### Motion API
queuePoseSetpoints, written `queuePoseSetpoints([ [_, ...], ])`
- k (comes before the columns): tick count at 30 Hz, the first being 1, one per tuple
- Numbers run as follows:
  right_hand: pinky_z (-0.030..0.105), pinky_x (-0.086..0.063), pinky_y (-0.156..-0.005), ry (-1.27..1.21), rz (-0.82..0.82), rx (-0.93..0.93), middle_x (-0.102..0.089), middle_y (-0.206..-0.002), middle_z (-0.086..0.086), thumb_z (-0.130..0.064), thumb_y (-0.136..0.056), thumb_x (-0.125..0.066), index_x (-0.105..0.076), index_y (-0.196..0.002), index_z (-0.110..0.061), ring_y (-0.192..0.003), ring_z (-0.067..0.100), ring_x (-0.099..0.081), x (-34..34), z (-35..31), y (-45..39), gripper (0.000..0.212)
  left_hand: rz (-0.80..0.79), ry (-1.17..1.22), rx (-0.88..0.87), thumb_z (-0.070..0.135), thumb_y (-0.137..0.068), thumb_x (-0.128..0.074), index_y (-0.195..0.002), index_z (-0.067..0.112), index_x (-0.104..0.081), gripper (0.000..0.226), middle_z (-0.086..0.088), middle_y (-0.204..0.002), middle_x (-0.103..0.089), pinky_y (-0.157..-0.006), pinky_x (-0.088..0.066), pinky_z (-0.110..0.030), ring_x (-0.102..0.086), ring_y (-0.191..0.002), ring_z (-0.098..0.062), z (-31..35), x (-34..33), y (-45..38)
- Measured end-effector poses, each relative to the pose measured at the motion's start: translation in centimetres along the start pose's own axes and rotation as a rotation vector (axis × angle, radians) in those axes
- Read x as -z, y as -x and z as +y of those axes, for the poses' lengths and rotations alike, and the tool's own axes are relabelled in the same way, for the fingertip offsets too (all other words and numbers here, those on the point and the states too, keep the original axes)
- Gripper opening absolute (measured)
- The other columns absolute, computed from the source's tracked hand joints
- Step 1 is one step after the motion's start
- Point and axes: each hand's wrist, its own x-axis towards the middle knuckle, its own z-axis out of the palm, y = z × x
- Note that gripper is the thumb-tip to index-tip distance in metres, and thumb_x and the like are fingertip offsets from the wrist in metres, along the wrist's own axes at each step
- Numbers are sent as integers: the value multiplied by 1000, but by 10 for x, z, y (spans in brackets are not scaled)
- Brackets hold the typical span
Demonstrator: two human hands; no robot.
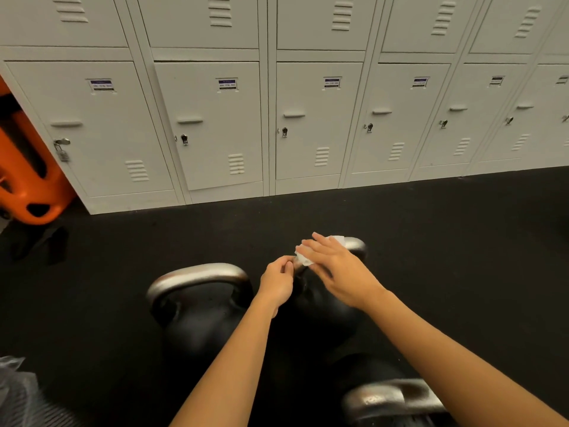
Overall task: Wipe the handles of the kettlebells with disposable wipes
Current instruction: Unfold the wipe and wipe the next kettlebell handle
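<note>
Lockers (pixel 317 118) back the floor; three kettlebells (pixel 197 306) stand before me. On the far one's handle (pixel 354 243), running left-right, my right hand (pixel 335 266) presses the wipe (pixel 303 258), fingers straight; my left hand (pixel 278 280) pinches its near end.

Three kettlebells (pixel 197 306), one wipe (pixel 303 257)

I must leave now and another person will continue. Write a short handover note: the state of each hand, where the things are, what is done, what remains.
Left hand: pinches the near end of the far kettlebell's handle.
Right hand: fingers straight, pressing the white wipe on that handle.
Things: three kettlebells on the black floor: far one, left kettlebell, near kettlebell.
Done: far handle is being wiped.
Left: finish it; whether the other two were wiped cannot be told.
</note>
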Motion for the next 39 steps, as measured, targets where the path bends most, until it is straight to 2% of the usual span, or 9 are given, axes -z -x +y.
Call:
queuePoseSetpoints([
  [4, 11, -3, -114, -90, -47, 31, -22, -154, -24, -24, -103, -41, -34, -148, -35, -145, -7, -5, 10, 7, 19, 47, -21, -19, -1, 24, -103, -35, -121, 28, -59, 31, 0, -115, -62, -101, -46, -44, -57, -109, -19, 1, 2, 0],
  [8, 29, -20, -120, -21, 72, -71, -48, -146, -8, -24, -102, -43, -47, -143, -27, -140, 8, -34, 10, 7, 2, 40, -9, -14, 10, 24, -103, -35, -120, 28, -59, 29, -1, -115, -61, -102, -46, -44, -56, -109, -18, 1, 1, -1],
  [10, 31, -18, -119, 28, 56, -82, -54, -140, -3, -24, -102, -45, -51, -140, -23, -137, 13, -39, 7, -2, -10, 39, -6, -2, 17, 24, -103, -36, -125, 26, -57, 30, -3, -117, -61, -103, -45, -43, -56, -110, -19, 1, 0, -1],
  [15, 35, -19, -121, 35, -36, 70, -42, -151, -8, -24, -100, -48, -48, -141, -28, -146, 10, -23, -5, -8, 1, 41, -11, 13, -16, 22, -102, -37, -118, 29, -60, 30, -3, -110, -64, -95, -48, -38, -58, -98, -15, -3, 1, -2],
  [20, 28, -15, -120, 39, 20, -7, -35, -154, -13, -31, -100, -45, -40, -146, -33, -147, 6, -18, -2, -5, 8, 45, -3, 3, -42, 23, -104, -36, -117, 29, -59, 28, -2, -108, -63, -92, -47, -36, -57, -95, -14, -5, 0, -4],
  [26, 37, -24, -117, 148, -6, -76, -61, -125, -2, -33, -101, -41, -59, -130, -22, -121, 16, -50, -2, -20, -23, 36, 18, -12, -42, 22, -103, -37, -109, 26, -62, 26, -1, -97, -64, -76, -46, -32, -55, -81, -13, -7, -3, -5],
  [31, 30, -29, -113, 33, -93, 120, -62, -123, -5, -27, -102, -42, -67, -118, -20, -117, 9, -51, 7, -17, -13, 30, 21, -29, -64, 18, -100, -40, -112, 27, -64, 28, -3, -104, -67, -90, -50, -39, -62, -99, -21, -6, -1, -1],
  [37, 38, -47, -89, -83, 39, -136, -64, -85, -1, -33, -102, -41, -66, -86, -13, -87, 12, -58, 8, -5, -24, 35, 38, -38, -47, 23, -103, -36, -117, 27, -59, 27, -3, -111, -64, -95, -48, -40, -59, -105, -21, -5, -3, -2],
  [39, 35, -46, -94, -42, 4, -75, -63, -87, -5, -31, -101, -42, -67, -86, -16, -86, 10, -56, 5, -12, -24, 33, 27, -28, -53, 22, -103, -36, -115, 25, -60, 26, -2, -110, -64, -92, -49, -38, -59, -102, -18, -5, -2, -2],
])
